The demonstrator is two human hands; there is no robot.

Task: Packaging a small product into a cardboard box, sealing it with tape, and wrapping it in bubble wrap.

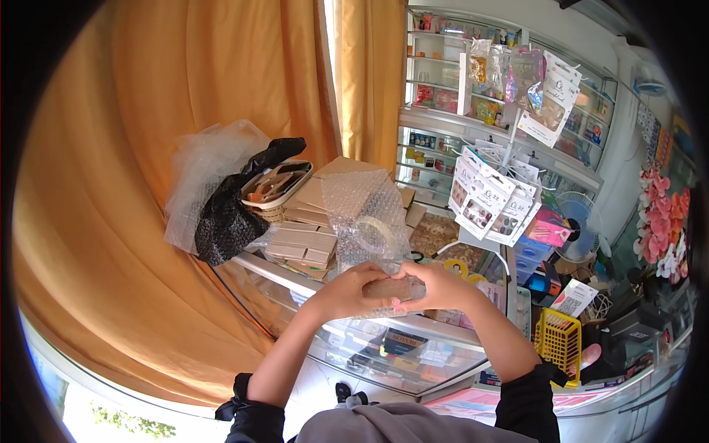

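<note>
Both hands meet over the front edge of a glass display counter. My left hand [352, 290] and my right hand [437, 285] grip a small brown cardboard piece [388, 289] between them, from its two sides. Clear bubble wrap [360, 202] reaches from the hands back over the counter, and some of it lies around the brown piece. A roll of tape [376, 235] shows beneath or within the wrap. Flat cardboard pieces [302, 243] are stacked left of the wrap, close to my left hand. Part of a dark scissors handle [416, 256] shows just behind my right hand.
A basket of tools [277, 185], black plastic wrap [227, 216] and more bubble wrap [194, 177] are at the left by an orange curtain [144, 249]. On the right stand a rack of packaged false nails [487, 194], a yellow basket [558, 346] and a fan [576, 224].
</note>
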